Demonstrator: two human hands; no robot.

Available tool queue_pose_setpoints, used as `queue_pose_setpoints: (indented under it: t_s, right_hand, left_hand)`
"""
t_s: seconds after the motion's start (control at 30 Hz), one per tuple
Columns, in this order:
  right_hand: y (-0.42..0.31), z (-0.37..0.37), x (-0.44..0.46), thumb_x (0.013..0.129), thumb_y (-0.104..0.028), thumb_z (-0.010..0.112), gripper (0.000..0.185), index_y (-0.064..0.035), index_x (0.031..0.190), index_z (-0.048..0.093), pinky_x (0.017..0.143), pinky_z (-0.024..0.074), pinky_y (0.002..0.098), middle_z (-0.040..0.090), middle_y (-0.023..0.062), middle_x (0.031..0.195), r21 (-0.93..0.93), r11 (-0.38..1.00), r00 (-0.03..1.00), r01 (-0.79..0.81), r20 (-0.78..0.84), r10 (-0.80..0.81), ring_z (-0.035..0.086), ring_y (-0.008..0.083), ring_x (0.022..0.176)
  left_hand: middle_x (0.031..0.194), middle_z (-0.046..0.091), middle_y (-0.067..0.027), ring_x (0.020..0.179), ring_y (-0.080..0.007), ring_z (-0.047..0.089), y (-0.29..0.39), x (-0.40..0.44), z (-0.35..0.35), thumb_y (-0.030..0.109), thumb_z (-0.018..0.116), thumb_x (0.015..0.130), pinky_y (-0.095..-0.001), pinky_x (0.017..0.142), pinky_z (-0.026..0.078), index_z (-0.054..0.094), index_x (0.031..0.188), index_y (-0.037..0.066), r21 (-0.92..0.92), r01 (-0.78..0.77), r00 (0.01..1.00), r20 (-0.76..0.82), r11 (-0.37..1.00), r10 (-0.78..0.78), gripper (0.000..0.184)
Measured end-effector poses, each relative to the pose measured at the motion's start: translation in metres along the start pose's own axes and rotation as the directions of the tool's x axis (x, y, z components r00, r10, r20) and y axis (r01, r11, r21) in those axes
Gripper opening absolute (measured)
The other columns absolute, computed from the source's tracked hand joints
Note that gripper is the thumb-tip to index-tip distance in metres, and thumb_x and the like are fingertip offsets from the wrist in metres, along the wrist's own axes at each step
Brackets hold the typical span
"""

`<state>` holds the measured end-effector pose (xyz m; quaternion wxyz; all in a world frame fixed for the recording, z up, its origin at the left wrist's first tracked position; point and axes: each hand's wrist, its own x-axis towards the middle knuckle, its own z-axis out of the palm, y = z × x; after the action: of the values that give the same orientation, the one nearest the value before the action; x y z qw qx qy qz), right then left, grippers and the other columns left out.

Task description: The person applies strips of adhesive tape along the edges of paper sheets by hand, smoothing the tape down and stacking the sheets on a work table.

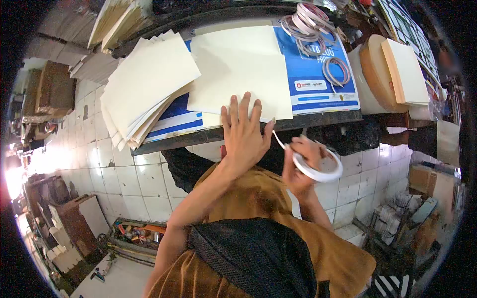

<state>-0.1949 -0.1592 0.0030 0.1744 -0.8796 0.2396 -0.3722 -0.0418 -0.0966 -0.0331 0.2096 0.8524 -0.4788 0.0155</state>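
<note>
My left hand (245, 135) lies with its fingers stretched out on the front edge of the cream paper sheets (233, 69). Its thumb is at the end of a thin white tape strip (279, 139) by the sheets' front right corner. From there the strip runs to a roll of narrow white tape (325, 175), which my right hand (302, 161) grips in front of the table edge. That hand is somewhat blurred. Left of the sheets, a fanned pile of similar cream sheets (149, 82) overhangs the table's corner.
A blue printed catalogue sheet (323, 97) covers part of the dark-edged table (328, 118). Several tape rolls (310, 25) are heaped at its back right, with another loose ring of tape (336, 72) nearer. Farther right stands a cream block of paper (407, 72) beside a large round roll (375, 74).
</note>
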Motion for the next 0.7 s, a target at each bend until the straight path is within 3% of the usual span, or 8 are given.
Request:
queue_pose_setpoints:
  t_s: [0.03, 0.1, 0.17, 0.23, 0.27, 0.4, 0.5, 0.7]
  right_hand:
    - [-0.002, -0.008, -0.001, 0.089, -0.003, 0.070, 0.042, 0.0052, 0.127, 0.053, 0.086, 0.0441, 0.0406, 0.067, 0.0108, 0.095, -0.020, 1.000, 1.000, -0.019, 0.004, 0.019, 0.062, 0.0259, 0.094]
    - [-0.001, -0.005, -0.007, 0.086, -0.001, 0.069, 0.008, -0.0002, 0.093, 0.066, 0.092, 0.0441, 0.0452, 0.068, 0.0137, 0.094, 0.308, 0.932, 0.927, -0.190, -0.256, 0.274, 0.064, 0.0300, 0.088]
    - [0.010, -0.009, -0.008, 0.091, 0.003, 0.065, 0.042, 0.0077, 0.129, 0.048, 0.090, 0.0487, 0.0416, 0.066, 0.0138, 0.096, 0.339, 0.937, 0.922, -0.089, -0.328, 0.206, 0.063, 0.0255, 0.092]
    - [0.021, -0.011, -0.012, 0.093, 0.005, 0.064, 0.055, 0.0089, 0.139, 0.035, 0.090, 0.0500, 0.0379, 0.066, 0.0131, 0.099, 0.305, 0.947, 0.926, -0.104, -0.318, 0.204, 0.062, 0.0227, 0.095]
    - [0.023, -0.011, -0.012, 0.094, 0.004, 0.063, 0.050, 0.0090, 0.137, 0.038, 0.091, 0.0501, 0.0368, 0.065, 0.0126, 0.100, 0.302, 0.943, 0.918, -0.140, -0.318, 0.239, 0.062, 0.0222, 0.097]
    - [0.024, -0.012, -0.015, 0.097, 0.003, 0.059, 0.050, 0.0078, 0.141, 0.035, 0.094, 0.0494, 0.0361, 0.064, 0.0112, 0.097, 0.320, 0.922, 0.901, -0.220, -0.296, 0.318, 0.062, 0.0192, 0.096]
    - [0.027, -0.010, -0.018, 0.097, 0.004, 0.059, 0.048, 0.0077, 0.140, 0.038, 0.093, 0.0495, 0.0337, 0.064, 0.0103, 0.097, 0.307, 0.938, 0.906, -0.163, -0.329, 0.265, 0.062, 0.0174, 0.095]
    - [0.031, -0.005, -0.020, 0.097, 0.004, 0.060, 0.043, 0.0071, 0.137, 0.044, 0.089, 0.0502, 0.0302, 0.063, 0.0095, 0.096, 0.383, 0.899, 0.875, -0.213, -0.334, 0.350, 0.061, 0.0152, 0.093]
  left_hand:
    - [0.150, 0.042, -0.0199, 0.141, -0.0447, 0.033, 0.001, -0.002, -0.002, 0.048, 0.063, 0.092, -0.0621, 0.114, 0.023, 0.056, 0.136, 0.003, 0.003, 0.000, 1.000, 0.017, 1.000, 0.000, 0.063]
    - [0.148, 0.045, -0.0203, 0.139, -0.0453, 0.036, 0.007, -0.006, -0.011, 0.054, 0.065, 0.089, -0.0606, 0.112, 0.026, 0.057, 0.135, 0.004, 0.007, -0.009, 0.999, 0.049, 1.000, 0.009, 0.068]
    - [0.133, 0.055, -0.0147, 0.126, -0.0383, 0.048, 0.007, -0.009, -0.018, 0.047, 0.070, 0.086, -0.0508, 0.100, 0.038, 0.063, 0.125, 0.008, -0.029, -0.123, 0.988, 0.092, 0.992, 0.125, 0.056]
    - [0.119, 0.061, -0.0104, 0.114, -0.0335, 0.055, -0.002, -0.008, -0.021, 0.039, 0.071, 0.088, -0.0455, 0.089, 0.044, 0.066, 0.116, 0.009, -0.156, -0.271, 0.947, 0.132, 0.950, 0.292, 0.041]
    - [0.095, 0.062, -0.0062, 0.092, -0.0279, 0.061, -0.003, 0.000, -0.022, 0.023, 0.074, 0.086, -0.0400, 0.075, 0.048, 0.069, 0.102, 0.009, -0.262, -0.305, 0.950, -0.012, 0.916, 0.313, 0.022]
    - [0.079, 0.066, -0.0106, 0.071, -0.0288, 0.065, -0.011, 0.043, -0.061, -0.003, 0.070, 0.083, -0.0366, 0.063, 0.052, 0.070, 0.093, 0.004, -0.588, -0.236, 0.939, -0.343, 0.774, 0.027, 0.012]
    - [0.090, 0.072, -0.0117, 0.081, -0.0249, 0.069, -0.017, 0.070, -0.119, -0.012, 0.073, 0.073, -0.0334, 0.070, 0.054, 0.070, 0.089, 0.002, -0.402, -0.313, 0.794, -0.608, 0.861, 0.004, 0.021]
    - [0.080, 0.068, -0.0096, 0.073, -0.0287, 0.065, 0.005, 0.046, -0.044, 0.018, 0.076, 0.078, -0.0357, 0.064, 0.052, 0.068, 0.083, 0.007, -0.304, -0.464, 0.883, -0.238, 0.832, 0.406, 0.015]
